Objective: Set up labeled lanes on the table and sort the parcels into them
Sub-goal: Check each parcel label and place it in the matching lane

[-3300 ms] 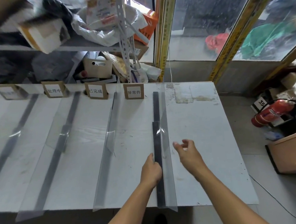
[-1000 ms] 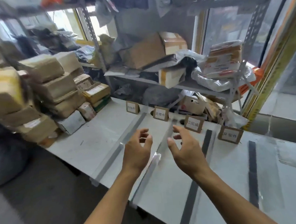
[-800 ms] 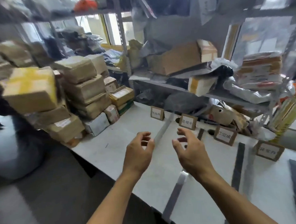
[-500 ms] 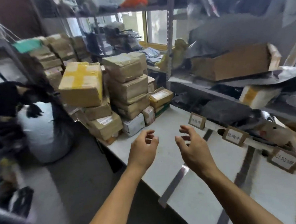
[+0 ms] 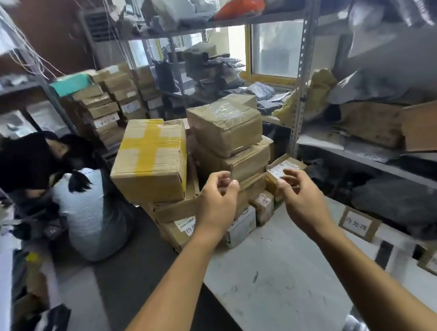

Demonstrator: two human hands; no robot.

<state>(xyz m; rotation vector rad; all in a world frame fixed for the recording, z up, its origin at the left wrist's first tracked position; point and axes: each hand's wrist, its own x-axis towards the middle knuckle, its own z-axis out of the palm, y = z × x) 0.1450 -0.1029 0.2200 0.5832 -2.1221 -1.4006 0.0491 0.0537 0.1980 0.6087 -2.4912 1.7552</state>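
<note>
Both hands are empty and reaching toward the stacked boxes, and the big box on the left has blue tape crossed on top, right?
Not quite: the head view shows the tape on that box is yellow, not blue. Left hand and right hand are empty, reaching toward the stack.

Brown cardboard parcels (image 5: 226, 149) are standing piled at the far left end of the white table (image 5: 278, 284). A big box crossed with yellow tape (image 5: 149, 159) is sitting high on the left of the pile, overhanging the table's left edge. Small white-labelled boxes (image 5: 240, 226) are lying at the pile's foot. Two cardboard lane labels (image 5: 359, 223) are standing along the table's back edge, the nearer one blurred.
</note>
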